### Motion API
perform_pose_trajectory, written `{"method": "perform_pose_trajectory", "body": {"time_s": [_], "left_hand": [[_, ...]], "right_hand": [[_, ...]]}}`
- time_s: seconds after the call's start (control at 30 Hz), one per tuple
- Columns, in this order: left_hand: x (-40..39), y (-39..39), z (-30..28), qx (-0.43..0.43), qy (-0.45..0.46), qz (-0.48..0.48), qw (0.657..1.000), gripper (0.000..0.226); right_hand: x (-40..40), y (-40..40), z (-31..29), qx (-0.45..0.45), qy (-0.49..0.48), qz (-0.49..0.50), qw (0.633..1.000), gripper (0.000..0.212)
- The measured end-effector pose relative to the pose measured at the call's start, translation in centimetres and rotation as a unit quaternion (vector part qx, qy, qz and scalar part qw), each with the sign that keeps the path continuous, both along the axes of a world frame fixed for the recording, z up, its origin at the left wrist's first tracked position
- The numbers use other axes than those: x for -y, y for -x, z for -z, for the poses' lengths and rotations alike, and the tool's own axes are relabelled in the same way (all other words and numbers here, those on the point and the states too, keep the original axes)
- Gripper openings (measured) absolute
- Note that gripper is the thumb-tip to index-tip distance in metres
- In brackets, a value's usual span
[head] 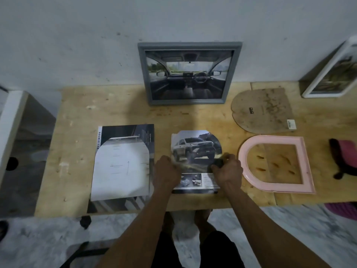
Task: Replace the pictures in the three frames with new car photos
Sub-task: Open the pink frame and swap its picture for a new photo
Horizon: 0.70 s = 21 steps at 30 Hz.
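A car photo page [195,149] showing an SUV lies at the table's front centre, its top trimmed to an arch. My left hand [166,171] presses on its left edge. My right hand [226,168] rests on its right side, closed on a small dark object that I cannot identify. A pink arched frame [243,161] lies flat and hollow to the right. Its brown arched backing board [264,111] lies behind it. A grey frame [143,74] with a car interior photo leans on the wall. A white frame [328,74] leans at the far right.
A car brochure [146,136] with a white cut sheet [119,171] on top lies at the left. A dark and pink cloth [343,159] sits at the right edge. A white cabinet [11,128] stands left of the wooden table [116,105].
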<state>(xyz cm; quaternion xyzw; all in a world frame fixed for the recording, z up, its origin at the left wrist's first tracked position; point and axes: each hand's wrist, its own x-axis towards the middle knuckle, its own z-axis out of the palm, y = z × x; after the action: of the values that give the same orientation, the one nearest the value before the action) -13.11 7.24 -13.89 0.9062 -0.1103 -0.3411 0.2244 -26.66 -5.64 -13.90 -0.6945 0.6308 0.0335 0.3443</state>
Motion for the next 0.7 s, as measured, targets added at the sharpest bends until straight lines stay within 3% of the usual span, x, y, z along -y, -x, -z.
{"method": "perform_pose_trajectory", "body": {"time_s": [0.17, 0.3, 0.53, 0.7], "left_hand": [[1.2, 1.6, 0.0, 0.039, -0.018, -0.074, 0.996, 0.016], [1.5, 2.7, -0.2, 0.075, 0.005, -0.121, 0.990, 0.008], [1.8, 4.1, -2.3, 0.031, 0.052, -0.250, 0.966, 0.021], [1.1, 4.3, -4.3, -0.031, 0.123, -0.312, 0.942, 0.008]], "right_hand": [[0.8, 0.2, 0.6, 0.057, -0.030, 0.012, 0.998, 0.053], [1.6, 0.5, 0.4, 0.077, -0.067, 0.012, 0.995, 0.040], [2.7, 1.2, -1.5, 0.098, -0.109, -0.054, 0.988, 0.028], [3.7, 1.8, -4.3, 0.150, -0.126, -0.108, 0.975, 0.015]]}}
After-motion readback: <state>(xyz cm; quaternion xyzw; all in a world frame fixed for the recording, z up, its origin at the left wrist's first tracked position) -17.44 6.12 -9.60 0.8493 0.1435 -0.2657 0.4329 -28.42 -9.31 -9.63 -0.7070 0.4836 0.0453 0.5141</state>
